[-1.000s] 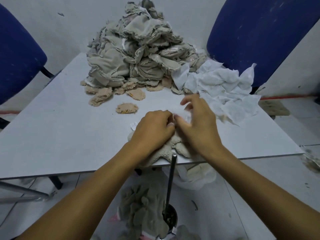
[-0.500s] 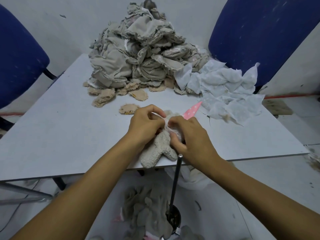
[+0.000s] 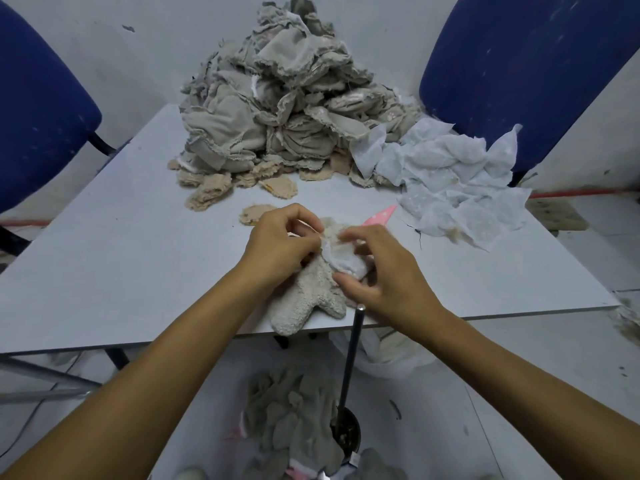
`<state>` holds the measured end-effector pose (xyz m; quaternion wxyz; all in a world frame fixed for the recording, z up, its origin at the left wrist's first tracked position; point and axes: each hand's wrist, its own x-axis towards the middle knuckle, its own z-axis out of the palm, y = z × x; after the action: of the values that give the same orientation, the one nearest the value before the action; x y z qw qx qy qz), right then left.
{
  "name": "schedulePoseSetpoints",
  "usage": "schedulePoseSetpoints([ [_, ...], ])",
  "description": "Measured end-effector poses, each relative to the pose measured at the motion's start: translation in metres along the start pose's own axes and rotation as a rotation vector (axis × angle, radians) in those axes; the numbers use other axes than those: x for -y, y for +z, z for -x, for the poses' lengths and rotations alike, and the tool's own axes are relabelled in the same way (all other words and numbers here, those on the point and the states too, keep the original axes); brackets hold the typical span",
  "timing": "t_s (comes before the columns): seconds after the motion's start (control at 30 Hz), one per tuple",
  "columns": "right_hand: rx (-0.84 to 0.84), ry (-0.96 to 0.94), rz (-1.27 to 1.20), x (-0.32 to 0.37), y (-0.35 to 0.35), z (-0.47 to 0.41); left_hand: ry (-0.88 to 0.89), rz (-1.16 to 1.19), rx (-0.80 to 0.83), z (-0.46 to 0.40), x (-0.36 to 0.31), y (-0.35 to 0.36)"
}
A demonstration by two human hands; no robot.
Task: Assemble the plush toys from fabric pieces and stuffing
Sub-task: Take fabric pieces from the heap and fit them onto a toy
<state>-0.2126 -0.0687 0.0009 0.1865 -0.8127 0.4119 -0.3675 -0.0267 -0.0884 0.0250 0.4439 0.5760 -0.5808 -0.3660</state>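
Pale grey laminate covered the table (image 3: 104, 265), which filled the middle of the frame, its near edge running across the lower centre. At the upper centre a tall heap of beige fabric pieces (image 3: 277, 109) sat at the far end against a scuffed white wall (image 3: 145, 46). Small tan fleece cutouts (image 3: 211, 194) were spread along the foot of the heap, and a spread of thin white fabric squares (image 3: 460, 188) lay to the right of it. Blue upholstered chairs stood at the upper left (image 3: 38, 109) and upper right (image 3: 519, 64).

At the centre, the fleecy cream plush toy (image 3: 308, 296) lay on the table's near edge, one leg overhanging it. The left hand (image 3: 280, 247) pinched the toy's upper part, fingers curled. The right hand (image 3: 384, 271) held a white fabric piece (image 3: 346, 259) against the toy, thumb and fingers bent round it. A pink strip (image 3: 379, 216) poked out beyond the right hand.

Below the table, at lower centre, a dark rod (image 3: 349, 362) rose from a round base beside a pile of grey fabric (image 3: 294, 420) on the floor.
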Motion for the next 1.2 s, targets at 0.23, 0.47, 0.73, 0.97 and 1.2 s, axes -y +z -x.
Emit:
schedulePoseSetpoints([
  [0.23,0.017,-0.040,0.265,0.004,0.014,-0.001,0.075,-0.064,0.052,0.003,-0.002,0.001],
  [0.47,-0.119,0.062,0.034,-0.001,0.005,0.000,0.082,-0.057,0.048,0.001,-0.006,0.000],
  [0.73,0.030,0.073,-0.001,-0.002,0.003,-0.001,0.048,-0.052,0.024,-0.001,-0.004,0.002],
  [0.97,-0.005,0.030,0.132,-0.001,0.010,-0.003,0.077,-0.066,0.060,0.000,-0.006,0.003],
  [1.2,-0.174,0.067,0.101,-0.001,0.007,-0.001,0.081,-0.038,0.090,0.009,-0.009,0.010],
])
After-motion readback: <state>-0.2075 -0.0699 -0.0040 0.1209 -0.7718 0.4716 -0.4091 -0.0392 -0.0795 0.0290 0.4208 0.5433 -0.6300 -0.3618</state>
